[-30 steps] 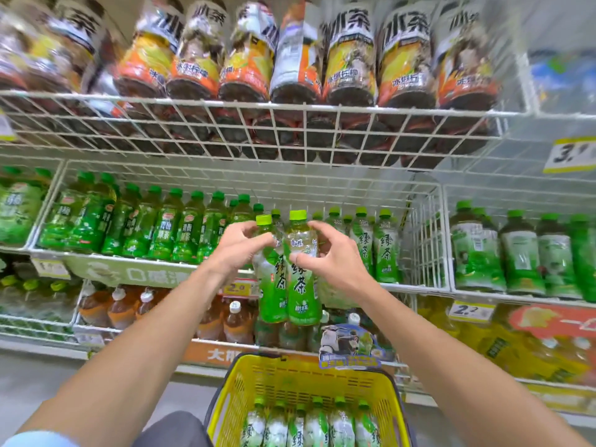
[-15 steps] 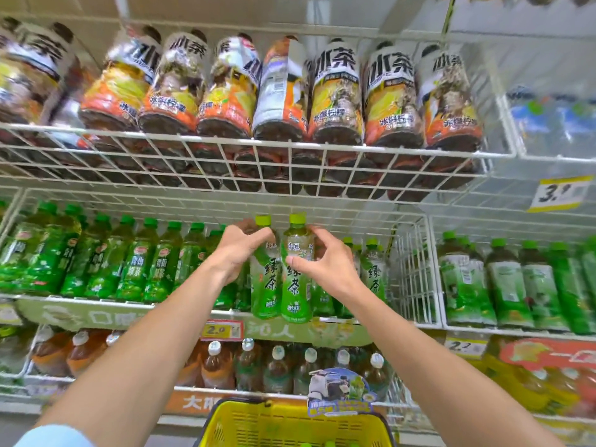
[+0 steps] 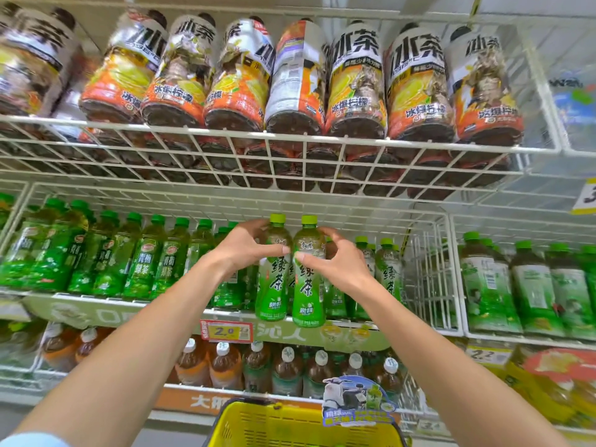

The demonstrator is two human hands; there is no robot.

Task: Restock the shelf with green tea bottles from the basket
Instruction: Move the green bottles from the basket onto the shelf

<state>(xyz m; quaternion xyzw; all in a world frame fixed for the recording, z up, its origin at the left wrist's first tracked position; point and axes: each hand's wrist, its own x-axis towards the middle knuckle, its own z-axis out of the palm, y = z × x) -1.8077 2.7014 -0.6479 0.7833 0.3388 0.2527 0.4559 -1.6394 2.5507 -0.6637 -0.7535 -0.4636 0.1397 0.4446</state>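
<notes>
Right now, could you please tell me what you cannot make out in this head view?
All in the head view:
1. Basket: cut off by the bottom edge, so its contents are unseen.
2. Shelf space behind the left green tea bottle and right green tea bottle: hidden by them, the left hand and the right hand.
3. Far-right price tag: cut by the right edge.

Shop: price tag (image 3: 226, 331), stocked wire shelf (image 3: 290, 146)
</notes>
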